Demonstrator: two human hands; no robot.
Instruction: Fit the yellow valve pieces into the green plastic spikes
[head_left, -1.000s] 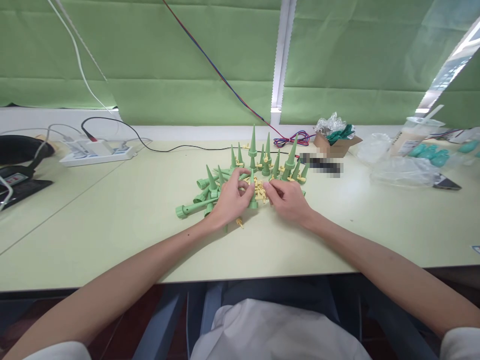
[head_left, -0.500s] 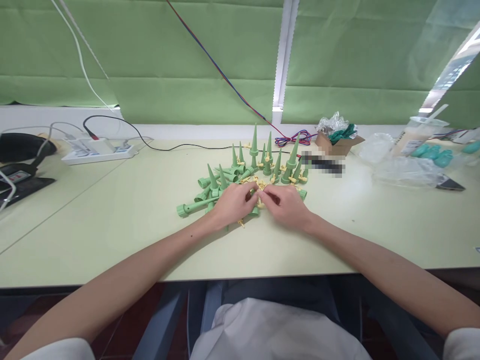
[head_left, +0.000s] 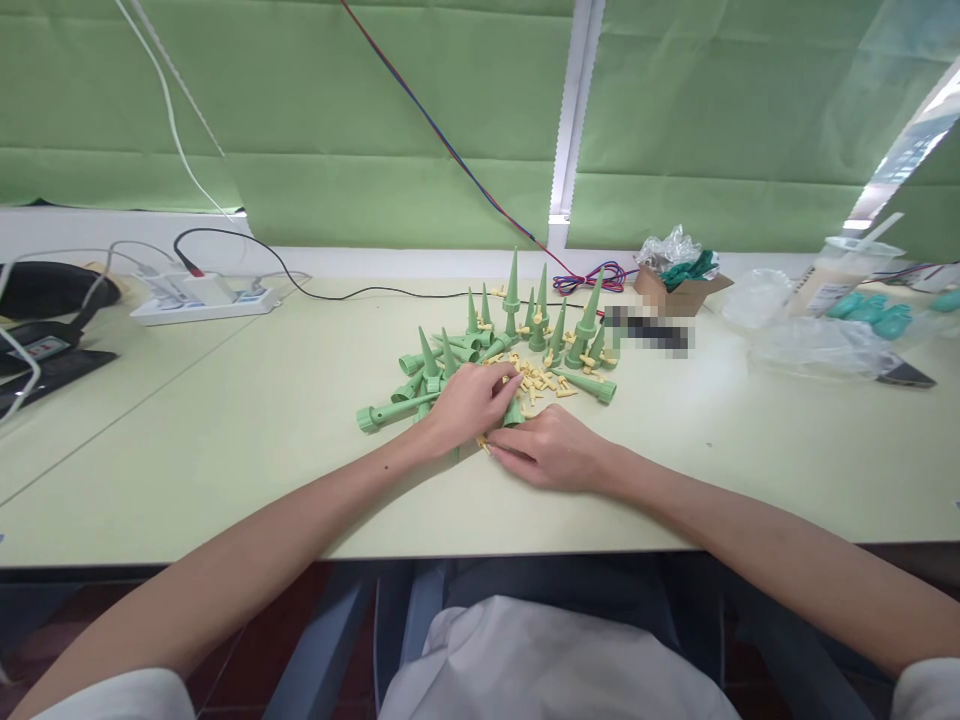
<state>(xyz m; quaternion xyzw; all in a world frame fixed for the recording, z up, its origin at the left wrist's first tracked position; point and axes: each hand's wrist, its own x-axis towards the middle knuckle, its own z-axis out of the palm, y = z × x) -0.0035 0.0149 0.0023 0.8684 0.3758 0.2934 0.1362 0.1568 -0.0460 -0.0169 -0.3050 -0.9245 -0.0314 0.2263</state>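
Note:
My left hand (head_left: 474, 402) is curled with thumb and fingers drawn together over the pile; what lies between them is hidden. Just below its fingertips shows the cup end of a green watering spike (head_left: 514, 413), and a green tip pokes out under the palm. My right hand (head_left: 559, 448) rests low on the table, its fingertips closed at a small yellow valve (head_left: 484, 444) near the left hand. Several loose yellow valves (head_left: 534, 378) lie heaped beyond the hands. Around them are green spikes, some lying, like the ridged one (head_left: 397, 410), others upright with yellow valves fitted (head_left: 581, 335).
A power strip (head_left: 210, 305) with cables sits at the back left. Behind the spikes is a coiled red-blue wire (head_left: 596, 278). Farther right are a cardboard box (head_left: 679, 293), a drink cup (head_left: 832, 275) and clear plastic bags (head_left: 814, 345). A black cable crosses the table's back.
My right hand has left the left hand's fingertips and moved down and toward me, to the yellow valve at the front. The left hand stays nearly in place. More loose valves are uncovered.

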